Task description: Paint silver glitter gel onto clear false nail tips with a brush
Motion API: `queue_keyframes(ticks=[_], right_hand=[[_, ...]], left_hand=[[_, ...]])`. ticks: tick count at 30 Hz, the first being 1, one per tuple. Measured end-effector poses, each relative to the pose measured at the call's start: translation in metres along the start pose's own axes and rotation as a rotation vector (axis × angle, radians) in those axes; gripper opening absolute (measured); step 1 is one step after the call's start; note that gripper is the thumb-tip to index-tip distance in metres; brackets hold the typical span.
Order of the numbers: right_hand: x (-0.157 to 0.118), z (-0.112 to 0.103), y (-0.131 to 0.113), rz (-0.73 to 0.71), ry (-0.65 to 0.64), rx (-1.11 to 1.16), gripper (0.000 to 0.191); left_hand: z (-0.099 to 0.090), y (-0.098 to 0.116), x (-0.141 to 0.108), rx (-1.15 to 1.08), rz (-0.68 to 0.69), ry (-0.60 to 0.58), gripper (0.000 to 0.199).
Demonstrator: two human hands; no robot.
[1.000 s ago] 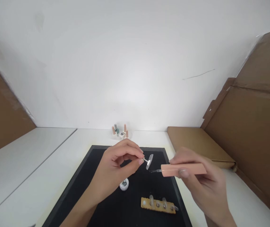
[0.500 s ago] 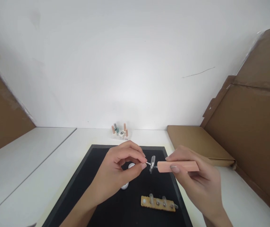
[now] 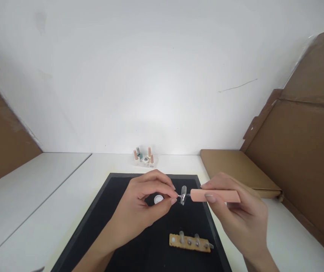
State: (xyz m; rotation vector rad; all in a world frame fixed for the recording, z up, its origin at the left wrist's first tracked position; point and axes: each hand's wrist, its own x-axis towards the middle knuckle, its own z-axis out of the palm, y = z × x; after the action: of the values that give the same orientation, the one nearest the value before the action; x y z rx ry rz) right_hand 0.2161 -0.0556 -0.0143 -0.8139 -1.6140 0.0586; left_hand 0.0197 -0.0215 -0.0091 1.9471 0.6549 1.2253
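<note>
My left hand pinches the thin stem behind a clear false nail tip between thumb and fingers. Part of the nail tip has a shiny silver coat. In my right hand is a nail polish brush, gripped by its long pink cap handle. Its bristles point left and lie at the nail tip; whether they touch it is hard to tell. Below the hands, a tan nail tip stand carries several clear nail tips. A small round white container shows partly behind my left hand.
Everything small lies on or above a black mat on the white table. At the back, a clear organizer holds several nail polish bottles. A flat cardboard box rests at the back right, with cardboard walls at both sides.
The brush and my right hand have shifted slightly up and right. The nail tip has turned a little, and my left fingers now hide the lower white round item.
</note>
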Motion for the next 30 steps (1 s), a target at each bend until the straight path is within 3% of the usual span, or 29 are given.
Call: queue_keyframes(ticks=[17,25,30], right_hand=[[-0.003,0.0,0.002,-0.027,0.042,-0.007,0.013],[-0.006,0.0,0.007,0.022,0.096,0.031,0.008],[-0.005,-0.004,0.006,0.034,0.035,0.137,0.007]], left_hand=[[-0.001,-0.002,-0.002,0.012,-0.034,-0.048,0.026],[-0.009,-0.012,0.002,-0.22,-0.149,-0.04,0.024],[-0.011,-0.018,0.003,-0.329,-0.209,-0.049,0.021]])
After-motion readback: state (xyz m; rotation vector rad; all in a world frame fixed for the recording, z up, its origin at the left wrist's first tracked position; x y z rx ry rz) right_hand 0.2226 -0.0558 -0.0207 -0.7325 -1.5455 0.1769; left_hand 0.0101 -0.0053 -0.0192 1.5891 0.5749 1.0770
